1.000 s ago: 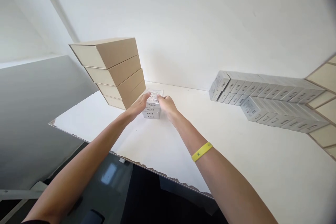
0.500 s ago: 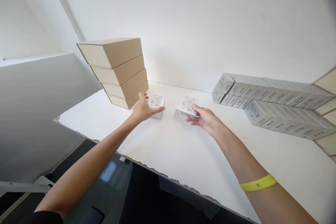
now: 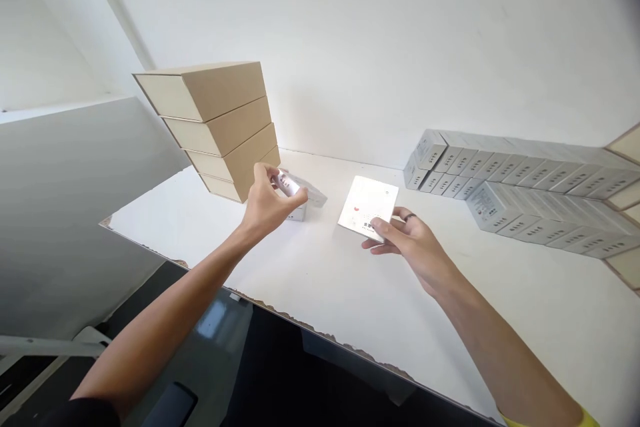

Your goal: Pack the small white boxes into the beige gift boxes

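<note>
My left hand (image 3: 267, 207) is closed on a small white box (image 3: 287, 183) with printed text, gripping its near end between thumb and fingers. That box is tilted, and its far part shows past the thumb. Below it, another white box (image 3: 299, 213) lies on the table, partly covered by the hand. My right hand (image 3: 415, 240) grips a second white carton (image 3: 369, 203) by its lower right corner, thumb on top and fingers underneath. This carton's broad face, with a red mark and dark lettering, is turned up toward me. A dark ring is on one right finger.
Several large tan boxes (image 3: 225, 90) stand stacked just left of my left hand. Rows of similar white cartons (image 3: 500, 163) line the table's right side, against more tan boxes (image 3: 625, 147). The white table's chipped front edge (image 3: 280, 315) runs below my arms, with the wall behind.
My left hand has closed on a white box and tilted it up off the one beneath. My right hand has turned its carton so a different, broad face shows.
</note>
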`<state>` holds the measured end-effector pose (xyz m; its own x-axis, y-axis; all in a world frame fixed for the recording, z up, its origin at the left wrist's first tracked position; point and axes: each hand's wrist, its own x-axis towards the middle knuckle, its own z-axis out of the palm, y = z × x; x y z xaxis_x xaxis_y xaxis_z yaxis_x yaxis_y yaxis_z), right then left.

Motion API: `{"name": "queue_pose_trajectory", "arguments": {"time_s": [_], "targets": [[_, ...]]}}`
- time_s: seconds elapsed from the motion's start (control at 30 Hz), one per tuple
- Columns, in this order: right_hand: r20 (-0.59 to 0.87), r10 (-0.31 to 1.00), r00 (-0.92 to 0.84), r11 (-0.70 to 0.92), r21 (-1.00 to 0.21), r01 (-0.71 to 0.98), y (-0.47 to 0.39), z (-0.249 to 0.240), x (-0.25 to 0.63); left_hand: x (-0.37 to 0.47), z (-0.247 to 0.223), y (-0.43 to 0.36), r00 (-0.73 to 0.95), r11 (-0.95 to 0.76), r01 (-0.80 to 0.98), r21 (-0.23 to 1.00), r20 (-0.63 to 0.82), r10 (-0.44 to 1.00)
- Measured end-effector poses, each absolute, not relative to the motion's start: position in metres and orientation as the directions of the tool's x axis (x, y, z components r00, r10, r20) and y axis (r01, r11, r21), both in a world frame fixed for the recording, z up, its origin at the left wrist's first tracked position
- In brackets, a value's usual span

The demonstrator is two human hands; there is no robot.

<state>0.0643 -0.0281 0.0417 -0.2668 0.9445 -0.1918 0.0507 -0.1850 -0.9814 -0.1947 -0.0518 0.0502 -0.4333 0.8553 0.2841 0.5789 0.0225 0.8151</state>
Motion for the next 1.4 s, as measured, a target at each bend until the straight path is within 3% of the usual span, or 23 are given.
{"name": "queue_pose_trajectory", "arguments": {"time_s": [0.13,0.23,0.37,0.53,0.73,0.83,1.0,1.23,1.33,1.4], "targets": [[0.111,0.939,-0.324,0.170,-0.973,0.158,-0.051,0.048,0.075,-0.178,0.063,-0.055,-0.269,-0.034,0.432,0.901,0.165,0.949],[0.202,0.948,-0.247,0.264,-0.931,0.252,-0.066,0.036,0.085,-0.160,0.061,-0.054,-0.215,0.007,0.455,0.890,0.103,0.971],[0.109,0.973,-0.202,0.163,-0.947,0.276,-0.079,0.005,0.106,-0.137,0.048,-0.058,-0.157,0.062,0.505,0.861,0.021,0.987],[-0.010,0.987,-0.161,0.041,-0.950,0.311,-0.095,-0.016,0.126,-0.116,0.035,-0.061,-0.028,0.009,0.575,0.818,0.009,1.000],[0.052,0.993,0.110,0.003,-0.917,0.400,-0.115,-0.010,0.118,-0.101,0.031,-0.055,0.081,-0.170,0.748,0.641,0.166,0.983],[0.057,0.985,0.163,-0.028,-0.879,0.477,-0.117,-0.012,0.117,-0.100,0.033,-0.055,0.168,-0.222,0.765,0.605,0.146,0.975],[-0.038,0.997,-0.068,0.011,-0.793,0.610,-0.105,-0.023,0.124,-0.107,0.036,-0.056,0.351,-0.265,0.704,0.659,0.001,0.936],[-0.079,0.916,-0.393,0.154,-0.836,0.526,-0.093,-0.028,0.133,-0.118,0.039,-0.059,0.327,-0.153,0.649,0.745,-0.092,0.941],[-0.128,0.895,-0.428,0.156,-0.808,0.569,-0.091,-0.027,0.134,-0.114,0.031,-0.065,0.261,-0.081,0.602,0.795,-0.100,0.960],[-0.114,0.934,-0.340,0.127,-0.781,0.612,-0.088,-0.028,0.132,-0.110,0.022,-0.071,0.231,-0.040,0.503,0.863,-0.090,0.969]]}}
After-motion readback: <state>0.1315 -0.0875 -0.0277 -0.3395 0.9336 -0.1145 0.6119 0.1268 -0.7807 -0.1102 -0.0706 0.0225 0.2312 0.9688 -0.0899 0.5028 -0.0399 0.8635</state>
